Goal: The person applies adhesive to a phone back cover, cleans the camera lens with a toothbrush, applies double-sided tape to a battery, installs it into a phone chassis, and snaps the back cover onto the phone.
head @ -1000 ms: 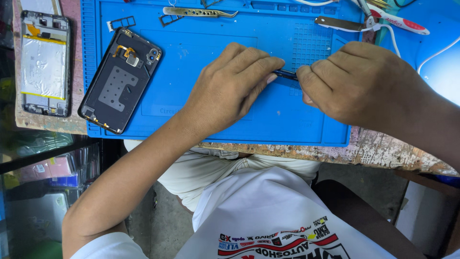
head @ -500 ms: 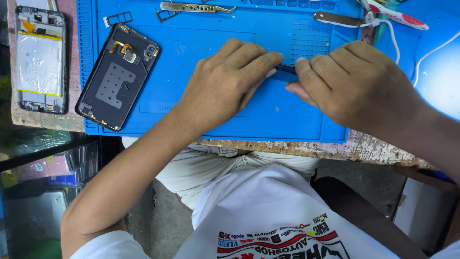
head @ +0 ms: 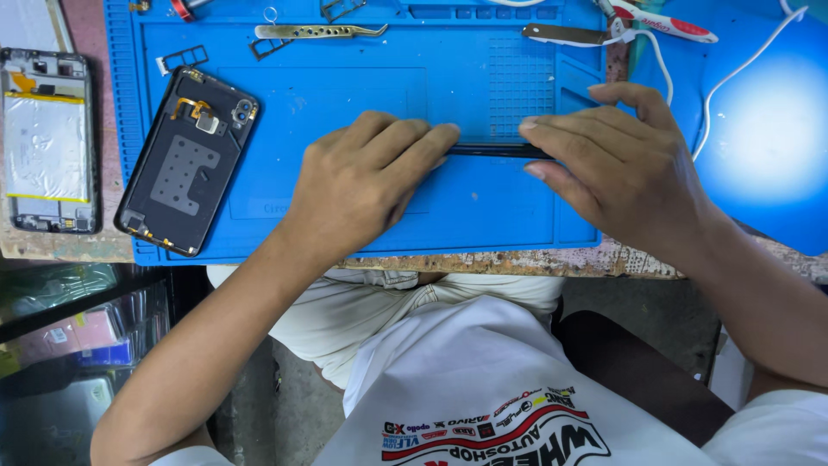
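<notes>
Hiding thin black part (head: pixel 496 151): both hands' grip

phone back cover (head: pixel 185 164) on mat (head: pixel 362 52), left of left hand (head: pixel 362 185), tweezers (head: pixel 319 31) behind

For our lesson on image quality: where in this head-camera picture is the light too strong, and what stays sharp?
Head view: a bright glare patch washes out the blue surface at the right. The left hand, right hand and the thin dark strip between them look sharp, as does the phone back cover on the blue mat.
</notes>
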